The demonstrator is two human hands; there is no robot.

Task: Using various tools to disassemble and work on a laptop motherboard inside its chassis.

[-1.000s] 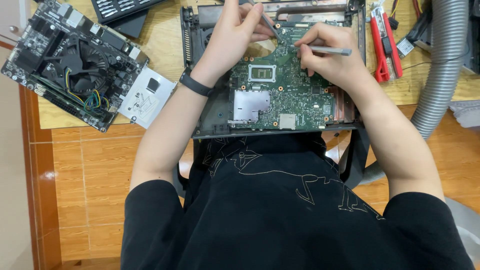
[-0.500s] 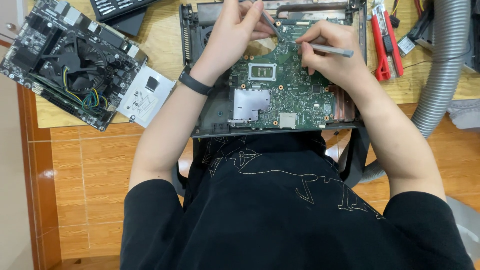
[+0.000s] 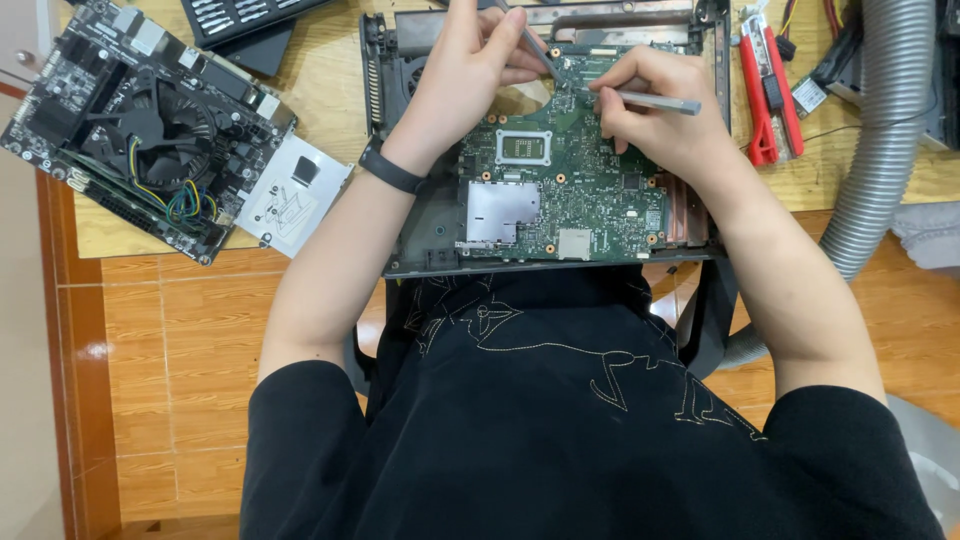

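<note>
A green laptop motherboard lies in an opened black laptop chassis at the near edge of the wooden table. My left hand holds a thin metal tool, its tip down on the board's upper part. My right hand grips a grey metal screwdriver like a pen, with the point at the same spot near the board's top edge. A black band sits on my left wrist.
A desktop motherboard with a black fan and a silver drive bracket lie at left. A black bit case is at the top. Red-handled pliers and a grey ribbed hose are at right. Tiled floor lies below.
Both hands stay on the upper part of the board; the right hand with the screwdriver has shifted only slightly.
</note>
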